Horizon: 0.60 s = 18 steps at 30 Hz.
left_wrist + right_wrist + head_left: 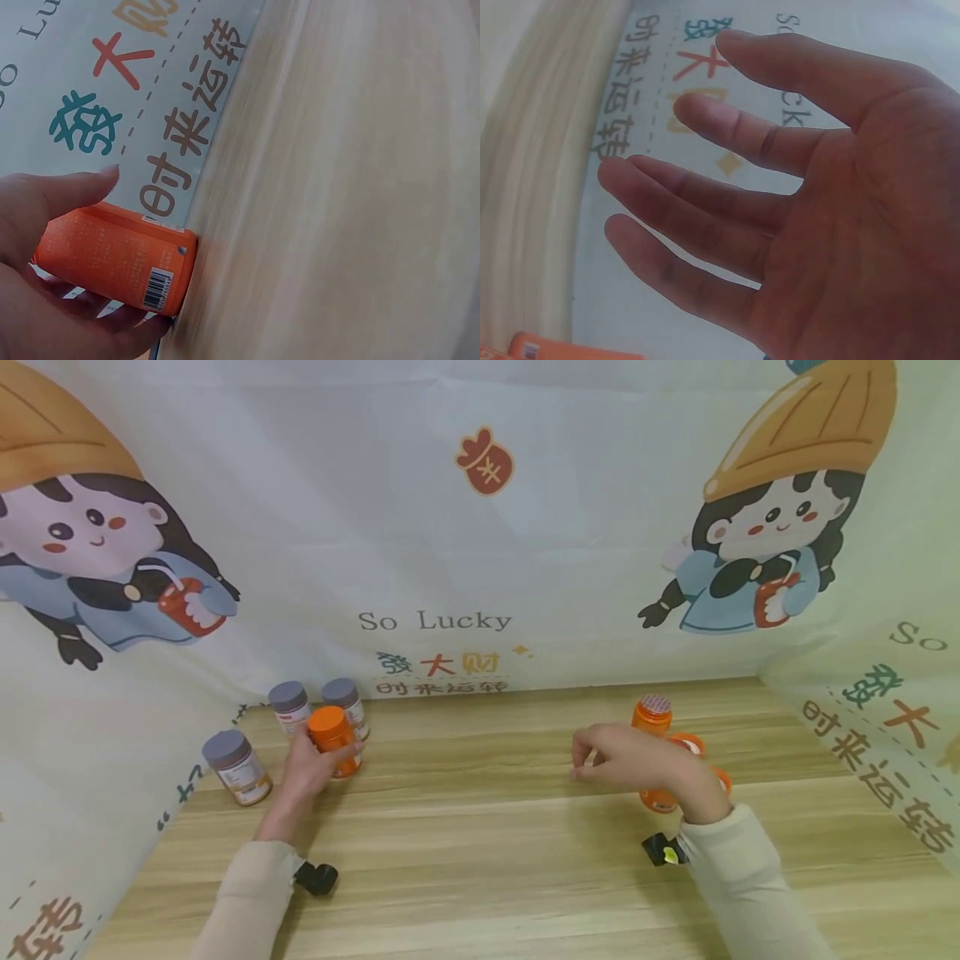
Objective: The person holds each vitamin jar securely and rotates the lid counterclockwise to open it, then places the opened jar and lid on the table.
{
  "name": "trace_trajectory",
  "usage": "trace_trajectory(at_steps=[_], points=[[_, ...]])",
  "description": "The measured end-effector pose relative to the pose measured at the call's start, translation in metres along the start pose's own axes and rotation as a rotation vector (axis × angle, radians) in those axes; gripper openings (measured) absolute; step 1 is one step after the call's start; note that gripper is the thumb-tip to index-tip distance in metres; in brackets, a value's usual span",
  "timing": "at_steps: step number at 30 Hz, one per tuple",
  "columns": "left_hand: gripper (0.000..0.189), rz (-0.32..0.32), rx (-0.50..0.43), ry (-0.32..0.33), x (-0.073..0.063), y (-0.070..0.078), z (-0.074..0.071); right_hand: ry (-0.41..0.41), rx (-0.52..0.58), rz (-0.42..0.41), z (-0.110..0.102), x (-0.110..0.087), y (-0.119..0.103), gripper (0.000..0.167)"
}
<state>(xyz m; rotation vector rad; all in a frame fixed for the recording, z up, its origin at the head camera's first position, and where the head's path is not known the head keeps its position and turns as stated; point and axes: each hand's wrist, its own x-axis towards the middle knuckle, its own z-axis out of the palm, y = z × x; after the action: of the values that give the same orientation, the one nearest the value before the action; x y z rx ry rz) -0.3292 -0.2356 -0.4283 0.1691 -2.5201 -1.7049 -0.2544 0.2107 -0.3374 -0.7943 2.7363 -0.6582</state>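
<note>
Left hand (307, 771) curled round orange bottle (331, 732), three grey-lidded jars (238, 767) left, right hand (633, 757) loose, empty, wooden tabletop (468, 802) between.

One orange bottle (116, 255), closed with an orange cap (327, 719) and marked with a barcode (157, 289) near its base, is being gripped upright on the wooden tabletop (480, 827) by the left hand (303, 774), just in front of two grey-capped jars (289, 700).

Over on the left of the table (480, 843), the left hand (298, 772) is around a bottle (328, 722), two jars (288, 698) just behind it and another jar (238, 770) farther left. Across from them, the right hand (626, 753) is near several bottles (651, 718). A backdrop (570, 627) hangs behind.
</note>
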Motion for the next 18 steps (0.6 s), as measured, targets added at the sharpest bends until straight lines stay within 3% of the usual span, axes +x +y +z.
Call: trace_trajectory(at_steps=[6,18], points=[[0.086,-0.036,-0.006,0.003,-0.0025,0.0003,-0.0011,-0.03,-0.046,-0.039,0.0066,0.0035,0.0018,0.013],[0.083,-0.002,0.011,0.074,-0.0088,0.009,0.005,-0.079,-0.055,0.002,0.008,0.0027,-0.002,0.017]])
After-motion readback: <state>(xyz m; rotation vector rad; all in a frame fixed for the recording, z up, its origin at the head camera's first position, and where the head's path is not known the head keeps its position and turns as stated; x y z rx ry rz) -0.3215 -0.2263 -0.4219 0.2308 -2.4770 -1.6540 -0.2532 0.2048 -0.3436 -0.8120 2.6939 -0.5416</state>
